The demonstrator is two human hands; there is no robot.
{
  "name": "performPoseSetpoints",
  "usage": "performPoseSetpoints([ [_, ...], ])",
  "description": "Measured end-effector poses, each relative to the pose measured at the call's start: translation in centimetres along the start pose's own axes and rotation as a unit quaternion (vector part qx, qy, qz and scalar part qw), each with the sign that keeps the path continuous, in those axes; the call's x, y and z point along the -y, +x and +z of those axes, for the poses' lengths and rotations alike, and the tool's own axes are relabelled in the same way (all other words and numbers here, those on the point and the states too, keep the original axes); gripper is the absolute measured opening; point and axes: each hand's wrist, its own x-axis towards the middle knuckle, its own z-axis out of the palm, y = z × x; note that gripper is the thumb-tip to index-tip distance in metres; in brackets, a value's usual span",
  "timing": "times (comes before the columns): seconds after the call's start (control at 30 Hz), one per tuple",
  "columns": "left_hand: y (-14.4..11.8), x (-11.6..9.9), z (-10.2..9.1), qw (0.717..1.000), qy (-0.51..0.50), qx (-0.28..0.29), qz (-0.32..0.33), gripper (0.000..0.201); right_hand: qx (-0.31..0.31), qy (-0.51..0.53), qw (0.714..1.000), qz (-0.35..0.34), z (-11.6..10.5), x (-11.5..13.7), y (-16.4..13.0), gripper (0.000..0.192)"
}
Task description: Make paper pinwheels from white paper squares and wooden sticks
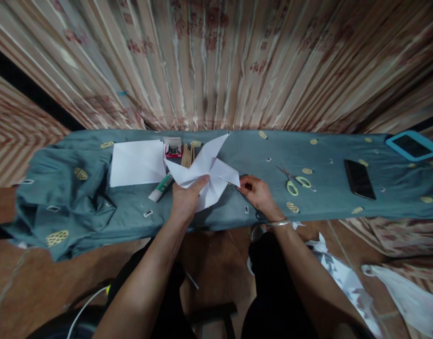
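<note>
Forearms lead to the left hand, closed on the centre of a white paper pinwheel above the teal tablecloth, best kept pinched flat, while the right hand, fingers curled, grips one tip.

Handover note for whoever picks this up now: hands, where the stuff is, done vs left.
Left hand: grips the white paper pinwheel at its centre, held over the bench.
Right hand: pinches the pinwheel's right tip at the cloth.
On the teal cloth: paper sheets, glue stick, box of pins, wooden sticks behind the pinwheel, scissors, phone.
Done: vanes cut and folded in.
Left: by the look of it, no pin or stick is fitted yet.
</note>
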Motion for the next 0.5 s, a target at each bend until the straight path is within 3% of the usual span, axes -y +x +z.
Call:
performPoseSetpoints([
  [0.3,-0.2,-0.4,0.2,0.999,0.033,0.009,0.003,0.036,-0.018,-0.068,0.997,-0.032,0.4,0.3,-0.9,0.009],
  [0.5,0.3,0.6,-0.1,0.998,0.060,0.014,0.022,0.044,-0.045,-0.084,0.995,-0.042,0.8,0.5,-1.5,0.009],
])
